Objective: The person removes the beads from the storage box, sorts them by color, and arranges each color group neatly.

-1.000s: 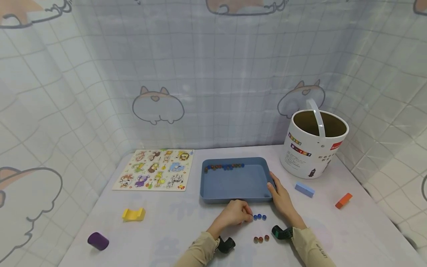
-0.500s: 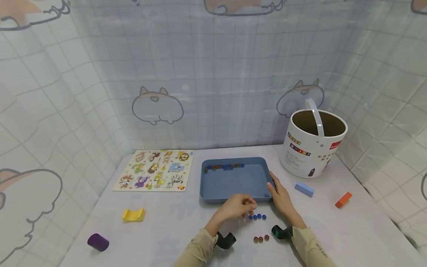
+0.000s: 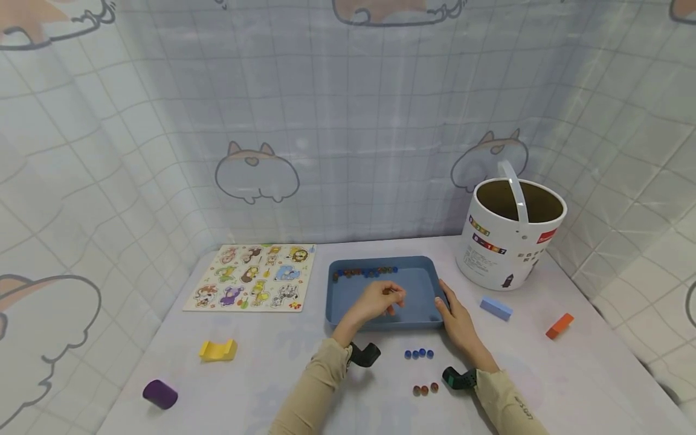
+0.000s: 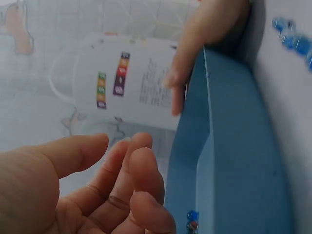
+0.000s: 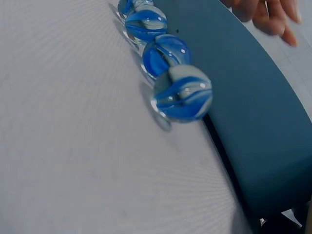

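Observation:
My left hand (image 3: 377,300) hovers over the blue tray (image 3: 375,308) with fingers loosely bent. In the left wrist view a gap shows between its thumb and fingertips (image 4: 146,168), and it holds nothing. My right hand (image 3: 461,323) grips the tray's right side at the near corner. Inside the tray, blue and brownish marbles (image 3: 365,272) line its far wall. A row of several blue marbles (image 3: 419,354) lies on the table just in front of the tray; the right wrist view shows these glass marbles (image 5: 183,93) close up. Three reddish-brown marbles (image 3: 425,390) lie nearer to me.
A white bucket (image 3: 492,254) with a raised handle stands at the back right. Beside it lie a blue block (image 3: 496,309) and an orange block (image 3: 560,326). To the left are an animal puzzle board (image 3: 251,277), a yellow block (image 3: 218,350) and a purple cylinder (image 3: 160,394).
My left hand has let go of a blue marble at the left end of the blue row and moved up and away over the tray. The right hand has stayed on the tray.

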The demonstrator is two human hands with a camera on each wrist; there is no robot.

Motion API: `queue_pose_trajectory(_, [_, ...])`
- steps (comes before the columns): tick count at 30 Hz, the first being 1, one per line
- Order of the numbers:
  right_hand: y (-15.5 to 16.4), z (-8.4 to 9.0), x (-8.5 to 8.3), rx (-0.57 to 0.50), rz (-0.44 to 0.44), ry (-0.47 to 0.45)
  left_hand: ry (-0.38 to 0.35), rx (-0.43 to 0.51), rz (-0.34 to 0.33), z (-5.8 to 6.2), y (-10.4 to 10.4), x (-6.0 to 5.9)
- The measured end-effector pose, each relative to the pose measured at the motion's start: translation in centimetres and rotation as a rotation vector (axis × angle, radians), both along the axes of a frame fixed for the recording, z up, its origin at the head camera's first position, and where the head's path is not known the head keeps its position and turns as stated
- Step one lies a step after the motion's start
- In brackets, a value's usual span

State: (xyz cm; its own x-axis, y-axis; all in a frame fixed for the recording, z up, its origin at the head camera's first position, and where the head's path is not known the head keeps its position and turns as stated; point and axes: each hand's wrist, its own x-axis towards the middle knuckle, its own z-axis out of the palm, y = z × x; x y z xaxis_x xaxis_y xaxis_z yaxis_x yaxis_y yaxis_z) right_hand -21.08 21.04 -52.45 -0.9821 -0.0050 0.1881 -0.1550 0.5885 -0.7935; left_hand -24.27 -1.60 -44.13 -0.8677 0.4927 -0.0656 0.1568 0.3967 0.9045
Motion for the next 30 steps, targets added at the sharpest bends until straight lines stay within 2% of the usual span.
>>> queue_pose_trajectory(10, [-0.1, 0.2, 0.0, -0.016, 0.0, -0.021, -0.023, -0.03, 0.09, 0.0, 0.6, -4.1])
queue_pose_trajectory(19, [0.0, -0.2, -0.3, -0.014, 0.007, -0.006, -0.053, -0.082, 0.182, -1.4, 0.7, -7.0])
queue_pose_trajectory(26, [0.0, -0.2, -0.3, -0.03, 0.006, -0.004, -0.097, -0.051, 0.233, -1.9, 1.4, -8.5])
queue_pose_trajectory(30, [0.1, -0.4, -0.3, -0.025, 0.0, 0.01, -0.077, -0.067, 0.256, -2.0, 2.0, -8.8])
